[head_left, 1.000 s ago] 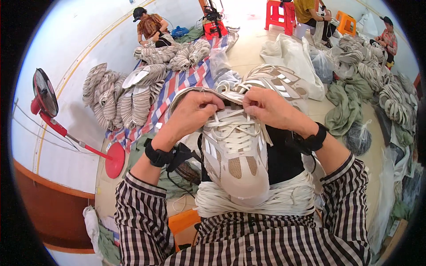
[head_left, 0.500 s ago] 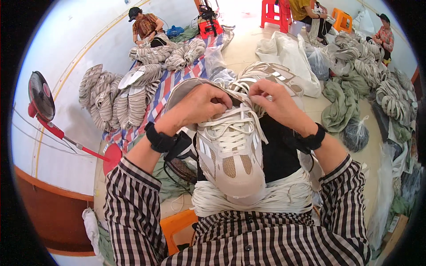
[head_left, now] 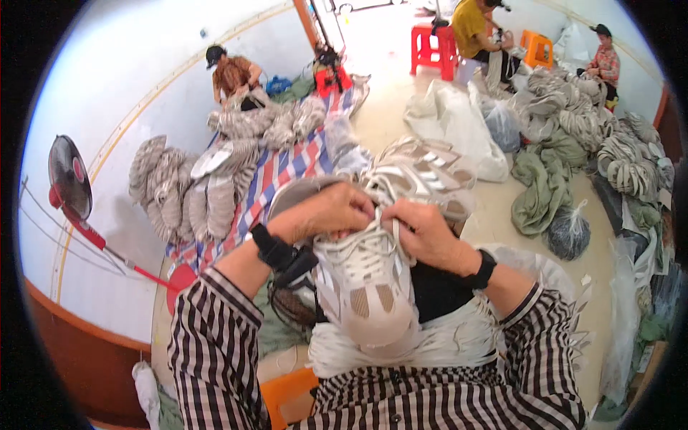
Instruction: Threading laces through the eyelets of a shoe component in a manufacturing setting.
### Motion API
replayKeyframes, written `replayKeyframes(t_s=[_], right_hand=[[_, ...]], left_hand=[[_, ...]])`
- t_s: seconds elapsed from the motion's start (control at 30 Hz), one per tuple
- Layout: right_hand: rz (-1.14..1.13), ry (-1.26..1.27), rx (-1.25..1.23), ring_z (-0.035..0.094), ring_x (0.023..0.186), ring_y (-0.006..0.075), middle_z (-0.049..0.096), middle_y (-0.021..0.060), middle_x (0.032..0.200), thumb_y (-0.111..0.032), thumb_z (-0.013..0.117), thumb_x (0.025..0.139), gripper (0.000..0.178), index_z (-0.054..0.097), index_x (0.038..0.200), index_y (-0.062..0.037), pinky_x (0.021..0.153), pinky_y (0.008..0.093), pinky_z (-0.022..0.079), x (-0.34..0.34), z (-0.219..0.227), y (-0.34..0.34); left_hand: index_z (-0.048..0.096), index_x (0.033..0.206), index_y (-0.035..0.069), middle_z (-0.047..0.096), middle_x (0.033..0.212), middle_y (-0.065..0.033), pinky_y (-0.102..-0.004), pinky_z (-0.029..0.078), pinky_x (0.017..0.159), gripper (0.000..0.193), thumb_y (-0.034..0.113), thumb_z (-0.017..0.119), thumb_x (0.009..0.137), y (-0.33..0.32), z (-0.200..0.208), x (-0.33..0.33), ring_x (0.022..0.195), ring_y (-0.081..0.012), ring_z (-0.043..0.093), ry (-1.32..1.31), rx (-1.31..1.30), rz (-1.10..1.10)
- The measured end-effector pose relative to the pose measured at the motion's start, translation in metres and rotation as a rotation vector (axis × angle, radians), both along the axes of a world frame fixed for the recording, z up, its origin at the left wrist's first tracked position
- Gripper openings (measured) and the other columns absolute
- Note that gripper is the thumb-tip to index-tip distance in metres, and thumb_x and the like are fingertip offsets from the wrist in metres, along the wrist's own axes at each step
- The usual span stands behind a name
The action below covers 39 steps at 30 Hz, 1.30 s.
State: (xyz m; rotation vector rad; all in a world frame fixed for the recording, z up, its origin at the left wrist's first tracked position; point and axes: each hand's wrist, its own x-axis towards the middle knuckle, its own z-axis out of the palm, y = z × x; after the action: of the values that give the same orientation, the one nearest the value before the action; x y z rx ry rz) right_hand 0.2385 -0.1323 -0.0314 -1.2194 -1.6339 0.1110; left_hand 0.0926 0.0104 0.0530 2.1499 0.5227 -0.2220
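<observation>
A beige and white shoe upper (head_left: 380, 322) lies in front of me, its toe toward me and tan mesh at the front. Off-white shoelace (head_left: 365, 261) crosses its front in rows, with loose loops near the top. My left hand (head_left: 333, 211) is closed at the collar end, fingertips pinching the lace beside the tongue. Close to it, my right hand (head_left: 430, 233) pinches lace between thumb and forefinger. Under the toe, a thick bundle of white laces (head_left: 459, 333) lies across my lap. Just beyond my hands are more shoe uppers (head_left: 430, 172), bunched together.
Piles of shoe uppers (head_left: 168, 190) lie at left near a striped sheet (head_left: 294, 168). A red fan (head_left: 72, 175) stands by the wall. Green cloth (head_left: 537, 190) and a dark-filled plastic bag (head_left: 568, 236) are at right. Several people sit farther back near a red stool (head_left: 433, 46).
My hands have come closer together; the right one moved inward and down onto the lace. The shoe upper sits a little lower in view, and the view has shifted slightly.
</observation>
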Motion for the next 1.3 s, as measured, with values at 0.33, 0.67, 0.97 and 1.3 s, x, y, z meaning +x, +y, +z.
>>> replayKeyframes(t_s=[0.33,0.67,0.97,1.3], right_hand=[[0.043,0.502,-0.206,0.047,0.062,0.0072,0.056,0.0000,0.068,-0.011,0.061,0.083,0.011,0.059,0.086,-0.0002,0.057,0.0249,0.041,-0.002,-0.028,0.013],[0.021,0.695,-0.402,0.048,0.062,0.0048,0.056,-0.0023,0.069,-0.012,0.065,0.081,0.013,0.059,0.082,-0.0005,0.054,0.0221,0.040,-0.004,-0.012,0.008],[0.117,0.760,-0.470,0.048,0.065,0.0039,0.055,-0.0028,0.071,-0.016,0.062,0.084,0.013,0.059,0.079,-0.0041,0.057,0.0211,0.039,-0.005,-0.015,0.011],[0.266,1.040,-0.517,0.053,0.062,0.0077,0.059,0.0000,0.071,-0.029,0.043,0.096,0.029,0.059,0.090,-0.0057,0.059,0.0206,0.043,0.014,-0.022,0.021]], left_hand=[[0.066,0.099,0.005,0.056,0.063,0.0054,-0.0165,0.035,0.043,0.018,0.013,0.057,0.086,-0.005,0.004,0.002,0.049,-0.0011,0.049,0.045,-0.231,0.015],[0.059,0.084,0.007,0.049,0.065,0.0065,-0.0183,0.034,0.044,0.008,0.014,0.055,0.083,0.003,-0.013,0.005,0.051,-0.0021,0.044,0.027,-0.206,-0.055],[0.059,0.080,0.004,0.048,0.062,0.0037,-0.0221,0.034,0.046,0.006,0.008,0.054,0.081,0.001,-0.024,-0.002,0.052,-0.0049,0.044,-0.030,-0.131,0.003],[0.055,0.076,-0.001,0.055,0.065,-0.0184,-0.0373,0.042,0.055,0.007,0.006,0.058,0.075,-0.019,0.014,-0.054,0.058,-0.0354,0.051,-0.421,0.735,-0.054]])
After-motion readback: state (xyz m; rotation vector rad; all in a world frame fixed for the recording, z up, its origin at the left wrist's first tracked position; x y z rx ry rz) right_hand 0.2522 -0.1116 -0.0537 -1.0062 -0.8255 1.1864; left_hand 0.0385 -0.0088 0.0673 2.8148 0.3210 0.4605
